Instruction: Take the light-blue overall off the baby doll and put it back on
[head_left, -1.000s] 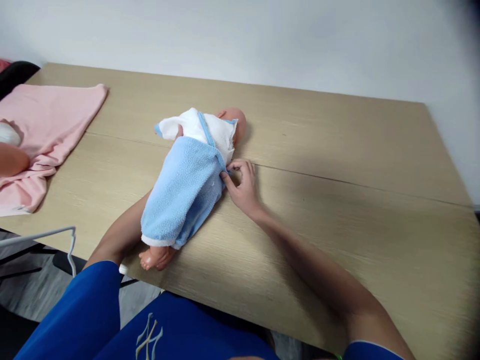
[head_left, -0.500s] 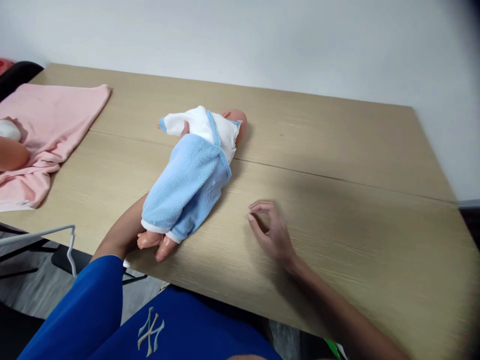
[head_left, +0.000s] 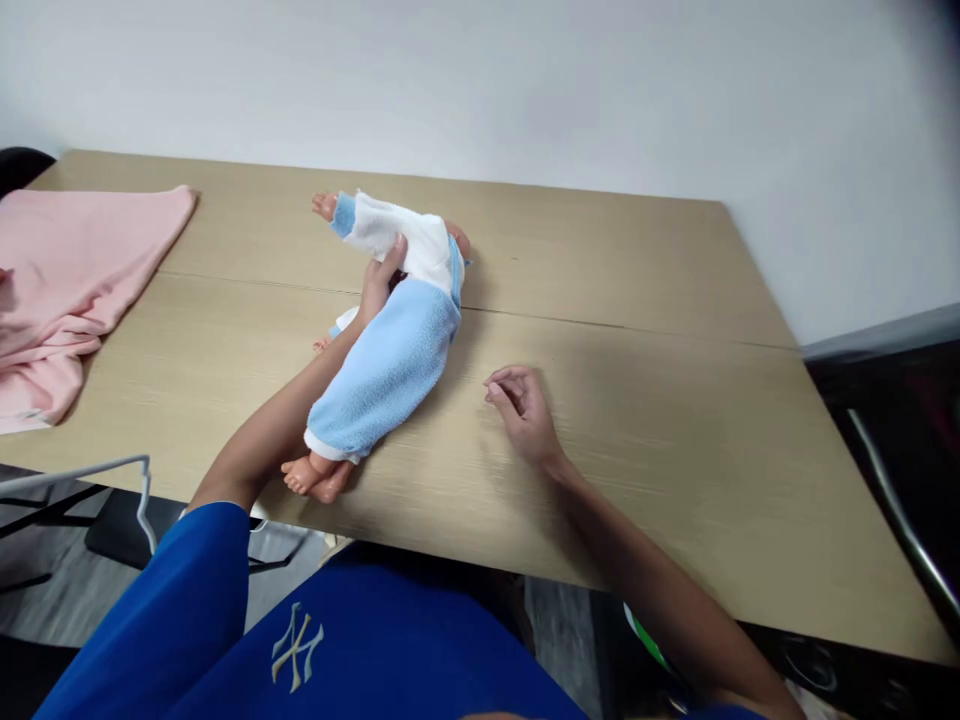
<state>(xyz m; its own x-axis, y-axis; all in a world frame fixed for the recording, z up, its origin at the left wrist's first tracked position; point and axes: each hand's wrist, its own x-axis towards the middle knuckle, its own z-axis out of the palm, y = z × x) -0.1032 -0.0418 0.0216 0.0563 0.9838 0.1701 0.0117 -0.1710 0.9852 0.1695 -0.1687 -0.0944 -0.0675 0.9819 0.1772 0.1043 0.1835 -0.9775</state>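
Left hand (head_left: pixel 379 285) closed around doll (head_left: pixel 390 360) at the chest, holding it tipped on its side mid-counter (head_left: pixel 637 400). Right hand (head_left: pixel 521 410) loosely curled, empty, near. Step, I judge: turning the doll; next calls for right-hand support at its legs.

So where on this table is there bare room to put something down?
The right part of the table, from the right hand to the edge, is bare. So is the strip between the pink cloth and the doll. It is crowded in the middle, where the left hand holds the doll.
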